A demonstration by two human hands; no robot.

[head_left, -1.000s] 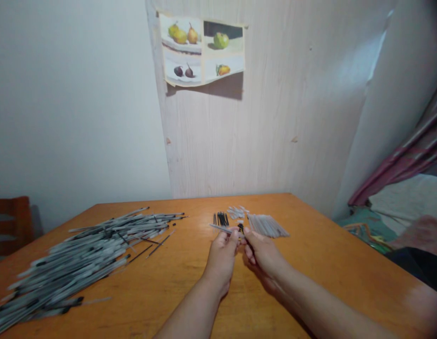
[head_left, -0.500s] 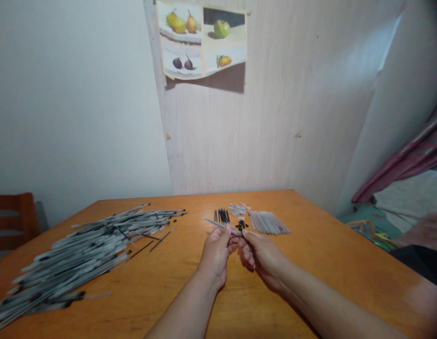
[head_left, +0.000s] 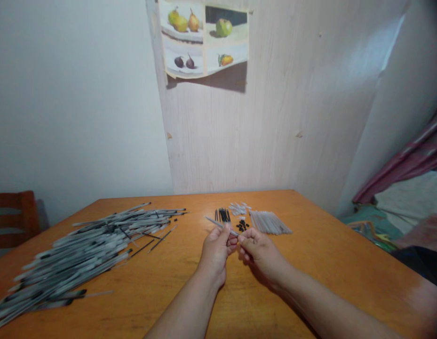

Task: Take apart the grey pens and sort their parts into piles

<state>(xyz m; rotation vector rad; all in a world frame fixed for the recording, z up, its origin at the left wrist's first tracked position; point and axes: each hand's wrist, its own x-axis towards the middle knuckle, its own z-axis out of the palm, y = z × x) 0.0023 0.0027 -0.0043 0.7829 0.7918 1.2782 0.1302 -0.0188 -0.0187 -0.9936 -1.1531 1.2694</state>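
A slim, translucent grey pen (head_left: 214, 221) is held slantwise over the table, its thin tip pointing to the far left. My left hand (head_left: 217, 245) is closed round its middle, thumb on top. At the pen's near right end, my right hand (head_left: 258, 247) pinches with thumb and fingers, which hide that end. Just beyond my hands lie small black plugs (head_left: 242, 226), a row of thin black refills (head_left: 223, 215), some small clear-white tips (head_left: 239, 208) and a row of clear pen barrels (head_left: 270, 222).
A large heap of pens (head_left: 87, 245) spreads over the left side of the wooden table (head_left: 162, 292), several loose ones at its right edge. A chair back (head_left: 13, 219) stands at the left. Beyond the table are a wall and a sheet of fruit pictures (head_left: 205, 37).
My right fingers have shifted on the pen's end and now cover the dark end that showed before. My left hand keeps its hold. The view has moved slightly.
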